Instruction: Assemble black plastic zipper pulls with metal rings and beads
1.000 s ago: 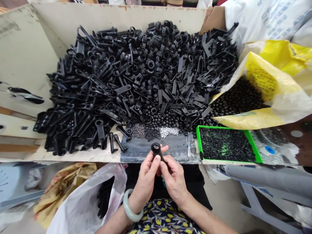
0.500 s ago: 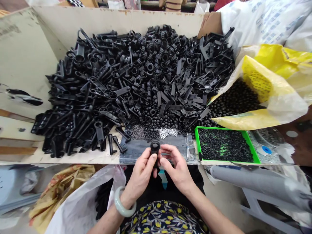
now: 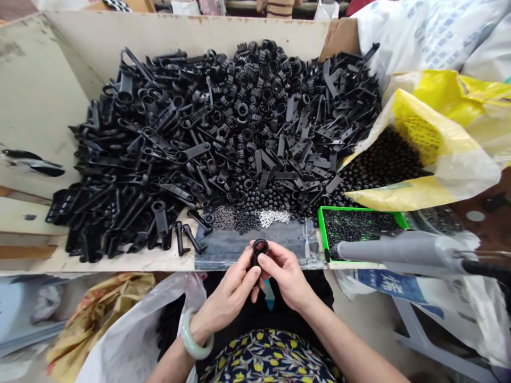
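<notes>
At the front edge of the bench, both hands are on one black plastic part with a round, hollow ring end (image 3: 261, 246). My left hand (image 3: 233, 291) is closed around its lower portion, which the fingers mostly hide. The thumb and fingers of my right hand (image 3: 286, 277) pinch the ring end from the right side. Just beyond them lies a dark mat (image 3: 235, 246). Small white pins (image 3: 273, 218) and a heap of tiny grey metal pieces (image 3: 224, 218) rest along its far edge.
Behind is a big pile of black plastic parts (image 3: 195, 151). A yellow-and-white bag (image 3: 451, 165) spills black beads at right. A grey tubular object (image 3: 391, 250) juts across a green tray (image 3: 322, 234) of small black pieces. White sacks (image 3: 419, 42) stand back right.
My right fingers have closed onto the ring end, which now tilts and sits slightly farther right. The grey tubular object has risen from below the bench edge to overlap the green tray.
</notes>
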Demonstrator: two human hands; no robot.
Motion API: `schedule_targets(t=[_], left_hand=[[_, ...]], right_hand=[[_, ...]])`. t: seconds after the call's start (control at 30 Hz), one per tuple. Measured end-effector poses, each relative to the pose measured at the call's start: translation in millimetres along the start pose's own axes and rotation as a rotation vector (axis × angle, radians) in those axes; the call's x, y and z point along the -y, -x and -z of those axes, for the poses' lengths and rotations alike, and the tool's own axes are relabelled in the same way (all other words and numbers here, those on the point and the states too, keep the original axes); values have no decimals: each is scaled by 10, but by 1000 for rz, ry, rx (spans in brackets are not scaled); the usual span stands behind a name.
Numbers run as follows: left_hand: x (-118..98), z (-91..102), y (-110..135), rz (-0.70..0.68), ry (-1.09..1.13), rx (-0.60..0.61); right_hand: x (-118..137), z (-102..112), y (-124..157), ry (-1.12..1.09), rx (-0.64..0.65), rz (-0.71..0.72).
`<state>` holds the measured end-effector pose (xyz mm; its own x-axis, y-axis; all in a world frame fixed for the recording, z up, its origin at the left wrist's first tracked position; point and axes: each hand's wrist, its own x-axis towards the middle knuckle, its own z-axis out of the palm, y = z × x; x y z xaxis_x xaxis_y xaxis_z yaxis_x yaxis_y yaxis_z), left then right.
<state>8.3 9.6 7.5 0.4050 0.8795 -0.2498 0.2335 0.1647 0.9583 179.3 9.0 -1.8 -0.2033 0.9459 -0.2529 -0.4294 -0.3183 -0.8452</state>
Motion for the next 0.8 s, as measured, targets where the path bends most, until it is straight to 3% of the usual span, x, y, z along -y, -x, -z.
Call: schedule_targets(t=[0.33,0.67,0.8], left_hand=[[197,-221,48,67,46,-191],[183,-36,94,-50,-22,-33],[171,-11,125,-82,-29,-32]], right_hand=[[-152,-126,11,-56,-60,6],[0,-133,18,-64,61,11],[41,-140,37,-43,77,17]])
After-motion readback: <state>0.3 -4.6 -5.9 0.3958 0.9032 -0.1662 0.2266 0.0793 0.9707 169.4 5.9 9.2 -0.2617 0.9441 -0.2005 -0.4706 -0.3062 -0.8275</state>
